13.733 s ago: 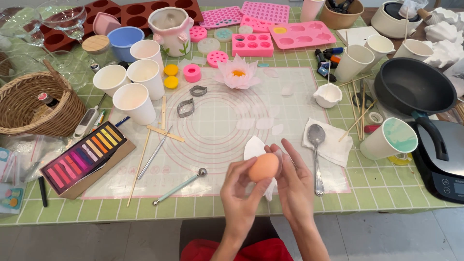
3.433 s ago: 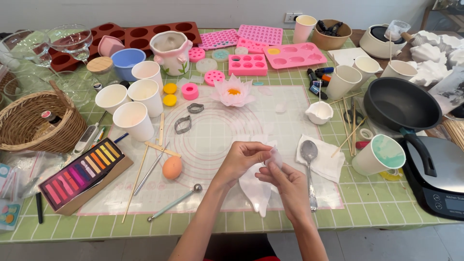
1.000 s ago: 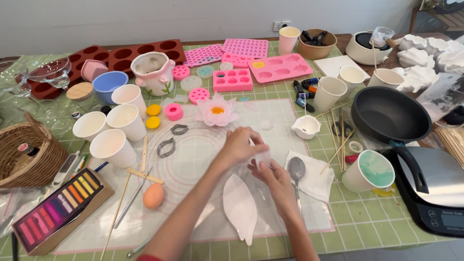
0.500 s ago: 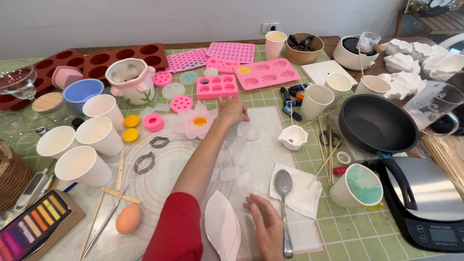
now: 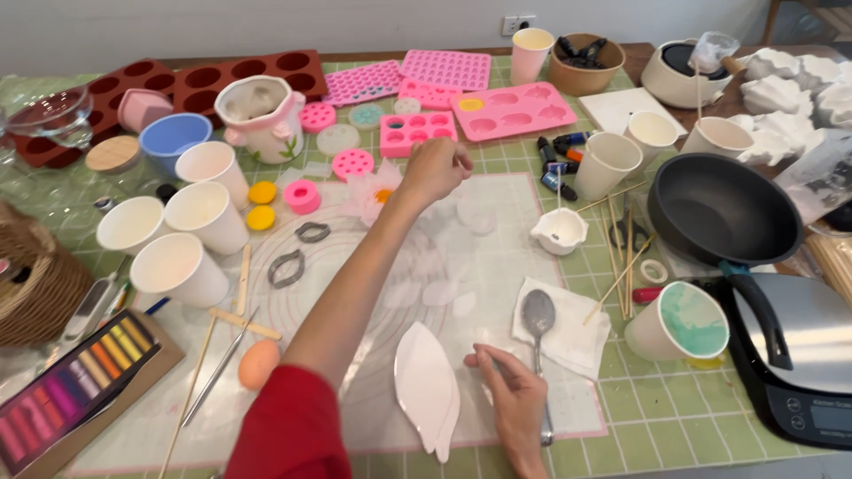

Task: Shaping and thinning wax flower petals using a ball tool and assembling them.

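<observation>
My left hand [image 5: 435, 168] reaches far over the translucent silicone mat [image 5: 497, 266], right beside a pale pink flower [image 5: 373, 191]. Its fingers are pinched together, and I see nothing clear between them. My red sleeve [image 5: 293, 430] covers the near arm. My right hand [image 5: 513, 404] rests low on the mat with loose fingers, holding nothing, between white leaf-shaped sheets [image 5: 426, 386] and a metal spoon [image 5: 538, 315] lying on a white napkin [image 5: 564, 328]. Small white petals [image 5: 444, 293] lie scattered on the mat.
Paper cups [image 5: 177, 266], an orange egg-shaped sponge [image 5: 259, 364], wooden sticks [image 5: 235, 321] and a pastel box [image 5: 75, 386] sit left. Pink moulds [image 5: 515, 106] line the back. A black pan [image 5: 723, 208], a scale [image 5: 803, 355] and a green-stained cup [image 5: 683, 324] stand right.
My left hand left the leaf-shaped sheets, stretched out to the pink flower, and now draws slightly right of it. My right hand stayed low by the sheets. The view shifted.
</observation>
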